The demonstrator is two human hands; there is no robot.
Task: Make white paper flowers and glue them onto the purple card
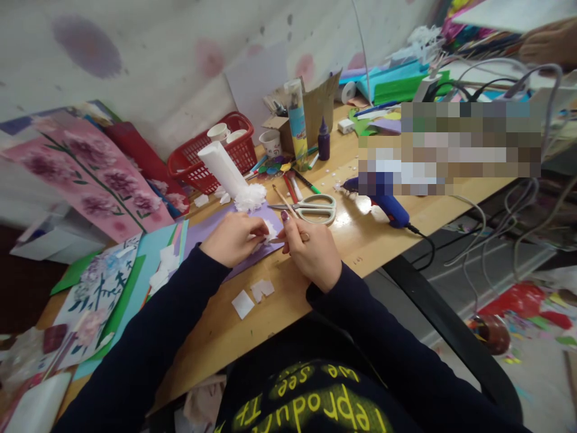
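Note:
My left hand (237, 237) pinches a small piece of white paper (269, 231) over the purple sheet (207, 231). Just to its right, my right hand (312, 246) is closed around a thin pointed tool (276, 240), whose tip reaches the white paper. Beyond my hands, a ruffled white paper flower (250, 197) lies at the end of a white paper roll (222, 165). Grey-handled scissors (315, 209) rest behind my right hand. Two cut white paper pieces (243, 304) lie near the table's front edge.
A blue glue gun (390, 204) with a black cord lies to the right. Behind stand a red basket (211, 156) with cups, a glue bottle (296, 123) and a purple bottle (323, 141). Flower artwork (97, 174) is at left. A person's hand (550, 45) shows at top right.

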